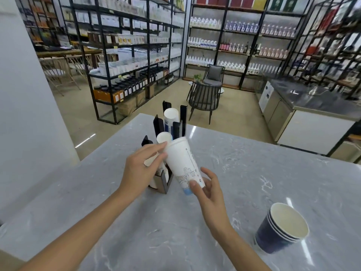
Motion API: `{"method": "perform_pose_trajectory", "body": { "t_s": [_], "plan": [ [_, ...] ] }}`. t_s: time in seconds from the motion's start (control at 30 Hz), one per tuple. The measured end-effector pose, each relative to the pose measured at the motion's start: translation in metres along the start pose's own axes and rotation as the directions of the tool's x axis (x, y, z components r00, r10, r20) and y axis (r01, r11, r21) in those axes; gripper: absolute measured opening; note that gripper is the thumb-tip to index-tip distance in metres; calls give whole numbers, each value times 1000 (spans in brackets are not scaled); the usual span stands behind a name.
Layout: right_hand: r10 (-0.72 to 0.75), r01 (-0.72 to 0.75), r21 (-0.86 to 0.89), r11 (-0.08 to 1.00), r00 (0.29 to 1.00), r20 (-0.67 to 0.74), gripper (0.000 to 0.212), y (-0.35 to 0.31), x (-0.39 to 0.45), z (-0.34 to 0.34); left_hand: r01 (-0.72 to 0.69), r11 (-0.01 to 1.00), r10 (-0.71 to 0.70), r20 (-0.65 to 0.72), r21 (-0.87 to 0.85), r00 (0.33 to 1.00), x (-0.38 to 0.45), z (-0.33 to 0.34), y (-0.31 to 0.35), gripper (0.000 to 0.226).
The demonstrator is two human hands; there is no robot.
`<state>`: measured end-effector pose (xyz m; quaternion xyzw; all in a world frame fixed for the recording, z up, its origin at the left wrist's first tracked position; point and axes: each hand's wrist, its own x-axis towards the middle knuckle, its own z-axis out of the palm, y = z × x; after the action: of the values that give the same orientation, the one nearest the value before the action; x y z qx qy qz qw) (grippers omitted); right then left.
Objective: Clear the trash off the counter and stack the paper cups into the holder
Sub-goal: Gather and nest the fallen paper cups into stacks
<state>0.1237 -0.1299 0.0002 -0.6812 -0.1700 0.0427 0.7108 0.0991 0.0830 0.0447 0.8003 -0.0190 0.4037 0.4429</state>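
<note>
Two hands up over my grey marble tabletop [244, 173]. Nearest, lower right: nested dark-blue cups [281, 229], tilted, well apart from everything. My right hand [210, 189] grips the base of a tall white paper cup [183, 163], thumb on front, cup tilted mouth-away. My left hand [140, 169] pinches its rim, also clutching crumpled paper. Just behind, black cup holder [176, 126] with white cups [170, 119] slotted in.
</note>
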Motion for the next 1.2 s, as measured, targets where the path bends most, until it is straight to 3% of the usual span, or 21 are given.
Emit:
{"method": "perform_pose_trajectory", "body": {
  "t_s": [0.13, 0.3, 0.47, 0.53, 0.6, 0.73, 0.97, 1.1, 1.2],
  "plan": [
    [-95, 95, 51, 994, 995, -9, 58, -19, 18, 5, 141, 982, -142, 1, -128, 990, 30, -3, -7, 30],
    [-251, 249, -82, 965, 968, -15, 61, -40, 49, 12, 202, 967, -198, 41, -155, 979, 55, -4, -21, 27],
    [-416, 394, -259, 882, 909, -30, 59, -67, 89, 24, 268, 958, -242, 218, -97, 945, 74, -5, -32, 22],
    [-432, 407, -287, 867, 901, -27, 57, -76, 105, 30, 368, 924, -324, 300, -102, 897, 82, -7, -38, 30],
    [-418, 396, -280, 874, 908, -19, 56, -81, 120, 36, 437, 894, -381, 341, -102, 859, 90, -9, -49, 52],
    [-399, 393, -243, 887, 917, 28, 56, -84, 145, 52, 453, 890, -396, 398, -56, 828, 100, -16, -64, 67],
    [-430, 441, -358, 823, 895, 114, 58, -84, 162, 76, 470, 882, -388, 493, -47, 778, 109, -25, -82, 40],
    [-432, 455, -417, 787, 889, 154, 63, -70, 166, 83, 413, 907, -389, 532, 80, 752, 107, -29, -98, 67],
    [-453, 474, -456, 753, 876, 164, 69, -64, 169, 86, 348, 927, -365, 543, 139, 756, 106, -28, -99, 70]
  ]
}}
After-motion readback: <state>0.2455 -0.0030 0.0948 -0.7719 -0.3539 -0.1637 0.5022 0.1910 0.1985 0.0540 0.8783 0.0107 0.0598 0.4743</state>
